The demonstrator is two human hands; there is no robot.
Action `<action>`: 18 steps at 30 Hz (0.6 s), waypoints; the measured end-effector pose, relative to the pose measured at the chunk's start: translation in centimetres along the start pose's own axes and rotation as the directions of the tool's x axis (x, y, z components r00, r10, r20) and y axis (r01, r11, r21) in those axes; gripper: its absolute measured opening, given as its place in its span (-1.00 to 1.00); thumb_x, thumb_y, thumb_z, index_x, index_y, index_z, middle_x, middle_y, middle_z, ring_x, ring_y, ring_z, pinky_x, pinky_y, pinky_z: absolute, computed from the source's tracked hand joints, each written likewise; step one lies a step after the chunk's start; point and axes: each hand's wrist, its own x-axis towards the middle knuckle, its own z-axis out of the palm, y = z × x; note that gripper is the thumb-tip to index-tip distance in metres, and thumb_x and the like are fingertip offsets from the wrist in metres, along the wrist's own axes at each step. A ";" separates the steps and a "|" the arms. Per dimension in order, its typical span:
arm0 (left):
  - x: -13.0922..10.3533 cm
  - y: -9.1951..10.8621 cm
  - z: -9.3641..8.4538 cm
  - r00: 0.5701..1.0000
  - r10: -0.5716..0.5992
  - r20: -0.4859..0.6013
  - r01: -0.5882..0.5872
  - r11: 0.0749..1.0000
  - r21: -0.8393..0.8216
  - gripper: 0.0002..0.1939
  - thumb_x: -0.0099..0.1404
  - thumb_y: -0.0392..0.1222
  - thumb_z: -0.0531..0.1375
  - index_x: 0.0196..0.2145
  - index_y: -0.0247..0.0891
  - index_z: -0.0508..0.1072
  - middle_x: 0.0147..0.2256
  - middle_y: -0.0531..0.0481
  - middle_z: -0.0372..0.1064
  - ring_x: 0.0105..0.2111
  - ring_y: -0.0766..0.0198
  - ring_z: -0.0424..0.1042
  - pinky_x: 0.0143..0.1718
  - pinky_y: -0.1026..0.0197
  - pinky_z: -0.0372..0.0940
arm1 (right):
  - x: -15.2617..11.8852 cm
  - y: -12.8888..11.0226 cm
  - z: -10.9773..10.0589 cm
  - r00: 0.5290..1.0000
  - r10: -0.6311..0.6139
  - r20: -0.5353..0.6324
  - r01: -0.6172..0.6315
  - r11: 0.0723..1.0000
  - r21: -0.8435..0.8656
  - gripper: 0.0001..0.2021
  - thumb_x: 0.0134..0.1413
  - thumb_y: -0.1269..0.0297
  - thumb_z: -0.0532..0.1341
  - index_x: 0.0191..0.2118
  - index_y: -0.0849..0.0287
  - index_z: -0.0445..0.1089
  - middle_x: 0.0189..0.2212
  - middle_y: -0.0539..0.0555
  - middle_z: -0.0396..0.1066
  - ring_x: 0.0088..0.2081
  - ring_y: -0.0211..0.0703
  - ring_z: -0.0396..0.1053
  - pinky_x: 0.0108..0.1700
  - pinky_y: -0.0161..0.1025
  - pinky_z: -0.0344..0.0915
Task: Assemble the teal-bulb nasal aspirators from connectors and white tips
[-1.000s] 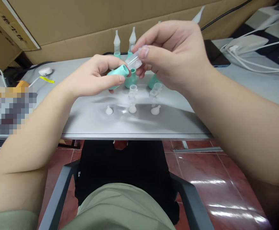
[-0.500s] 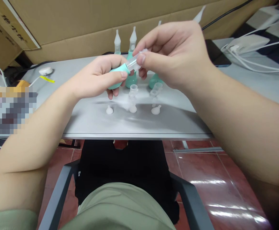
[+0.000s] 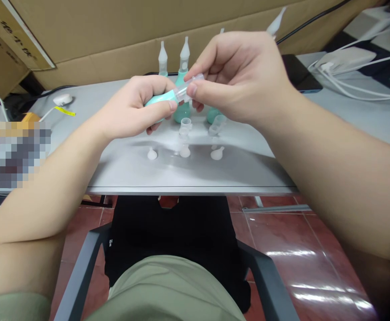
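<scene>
My left hand (image 3: 131, 107) is closed around a teal squeeze bulb (image 3: 163, 99) of a nasal aspirator, held sideways above the table. Between thumb and fingers, my right hand (image 3: 238, 76) pinches a clear plastic tube (image 3: 182, 92) whose lower end meets the bulb's neck. How deep the tube sits in the neck is unclear. Behind my hands stand several aspirators with white pointed tips, one of them a teal aspirator (image 3: 181, 114). On the table below lie clear cups (image 3: 185, 124) and three small white nozzle tips (image 3: 217, 154).
Cardboard walls (image 3: 108, 31) enclose the back of the grey table (image 3: 128, 171). White cables (image 3: 349, 87) and a dark phone-like slab (image 3: 304, 76) lie at right. A white mouse-like object (image 3: 63, 99) is at left. Chair armrests (image 3: 81, 272) flank my lap.
The held bulb has turned flatter, and my left fingers cover more of it. My right hand has shifted slightly left and down with the tube, which still meets the bulb's neck.
</scene>
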 end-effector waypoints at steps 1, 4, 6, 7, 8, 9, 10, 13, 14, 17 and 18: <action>-0.1 0.0 -0.1 1.000 -0.006 0.003 0.006 0.999 0.039 -0.47 0.73 0.47 0.29 -0.05 -0.06 0.61 -0.28 -0.04 0.62 -0.40 0.21 0.44 -0.28 -0.03 0.38 | 0.1 0.1 -0.1 1.000 0.002 0.012 -0.002 1.000 0.006 -0.60 0.14 0.16 0.87 -0.32 -0.07 0.64 -0.41 -0.01 0.61 -0.41 -0.08 0.53 -0.40 -0.06 0.44; 0.0 0.3 -0.4 0.999 -0.016 0.049 0.008 0.987 0.159 -0.54 0.82 0.36 0.18 0.03 -0.03 0.62 -0.29 0.00 0.59 -0.39 0.23 0.39 -0.28 -0.02 0.35 | 0.2 0.3 -0.5 0.999 0.023 0.043 -0.024 0.999 0.024 -0.62 0.12 0.25 0.86 -0.32 -0.05 0.65 -0.44 -0.04 0.58 -0.41 -0.13 0.51 -0.40 -0.13 0.45; 0.1 1.0 -0.5 0.998 -0.020 0.063 0.007 0.978 0.210 -0.57 0.82 0.31 0.17 0.07 -0.06 0.61 -0.30 0.02 0.55 -0.38 0.26 0.35 -0.28 0.04 0.31 | 0.2 0.2 -0.8 0.998 0.038 0.058 -0.039 0.999 0.015 -0.62 0.15 0.40 0.84 -0.31 -0.02 0.65 -0.43 -0.07 0.59 -0.41 -0.19 0.51 -0.39 -0.20 0.46; 0.1 1.5 -0.5 0.999 -0.014 0.043 0.005 0.977 0.212 -0.58 0.79 0.29 0.20 0.06 -0.09 0.61 -0.32 0.03 0.51 -0.39 0.28 0.32 -0.29 0.08 0.28 | 0.2 0.1 -1.0 0.997 0.044 0.066 -0.044 0.999 0.003 -0.62 0.16 0.48 0.82 -0.29 0.01 0.66 -0.42 -0.08 0.60 -0.41 -0.22 0.51 -0.38 -0.24 0.47; 0.1 2.1 -0.5 0.999 -0.045 0.024 0.039 0.975 0.218 -0.60 0.77 0.22 0.21 0.05 -0.15 0.62 -0.33 0.04 0.47 -0.37 0.30 0.33 -0.25 0.13 0.29 | 0.2 -0.1 -1.1 0.996 0.050 0.077 -0.050 0.999 -0.012 -0.62 0.17 0.55 0.80 -0.27 0.03 0.67 -0.40 -0.09 0.62 -0.40 -0.25 0.53 -0.37 -0.27 0.48; 0.1 2.7 -0.4 0.991 -0.126 0.044 0.114 0.970 0.214 -0.67 0.75 0.08 0.21 0.07 -0.22 0.64 -0.30 0.06 0.47 -0.33 0.33 0.37 -0.16 0.16 0.33 | 0.1 -0.2 -1.2 0.995 0.051 0.082 -0.050 0.998 -0.024 -0.61 0.16 0.62 0.78 -0.25 0.05 0.67 -0.38 -0.10 0.63 -0.40 -0.27 0.54 -0.36 -0.30 0.48; 0.1 3.3 -0.4 0.986 -0.163 0.020 0.156 0.967 0.199 -0.73 0.70 -0.06 0.21 0.06 -0.26 0.65 -0.31 0.10 0.44 -0.33 0.37 0.35 -0.11 0.19 0.34 | 0.1 -0.4 -1.4 0.994 0.054 0.091 -0.051 0.998 -0.037 -0.61 0.15 0.67 0.76 -0.24 0.06 0.67 -0.36 -0.10 0.65 -0.38 -0.29 0.56 -0.36 -0.32 0.48; 0.0 4.4 -0.5 0.975 -0.221 0.005 0.218 0.965 0.145 -0.80 0.64 -0.25 0.26 0.06 -0.31 0.68 -0.31 0.13 0.43 -0.30 0.38 0.35 -0.03 0.22 0.32 | -0.1 -0.8 -1.5 0.991 0.076 0.107 -0.072 0.996 -0.044 -0.60 0.07 0.72 0.70 -0.29 0.08 0.63 -0.34 -0.08 0.68 -0.36 -0.28 0.58 -0.37 -0.33 0.43; 0.0 4.5 -0.5 0.974 -0.227 0.004 0.224 0.966 0.126 -0.81 0.65 -0.26 0.27 0.07 -0.30 0.70 -0.31 0.12 0.45 -0.29 0.36 0.36 -0.02 0.21 0.33 | -0.1 -0.9 -1.4 0.991 0.085 0.102 -0.082 0.996 -0.032 -0.60 0.04 0.68 0.70 -0.32 0.08 0.59 -0.33 -0.07 0.70 -0.36 -0.25 0.59 -0.37 -0.32 0.42; -0.2 4.3 -0.6 0.977 -0.214 -0.001 0.213 0.975 0.065 -0.82 0.66 -0.30 0.28 0.07 -0.29 0.71 -0.28 0.10 0.48 -0.29 0.33 0.41 -0.08 0.21 0.32 | 0.0 -1.2 -1.0 0.997 0.072 0.025 -0.073 0.995 0.061 -0.54 -0.04 0.46 0.76 -0.40 0.03 0.46 -0.33 -0.02 0.73 -0.34 -0.18 0.59 -0.34 -0.26 0.41; -0.2 4.2 -0.6 0.977 -0.213 0.005 0.212 0.976 0.052 -0.82 0.66 -0.32 0.27 0.07 -0.29 0.70 -0.28 0.09 0.48 -0.30 0.33 0.42 -0.11 0.21 0.31 | 0.1 -1.2 -0.8 0.998 0.058 -0.011 -0.056 0.992 0.109 -0.53 -0.08 0.40 0.79 -0.39 0.00 0.47 -0.35 -0.04 0.71 -0.34 -0.18 0.58 -0.33 -0.24 0.41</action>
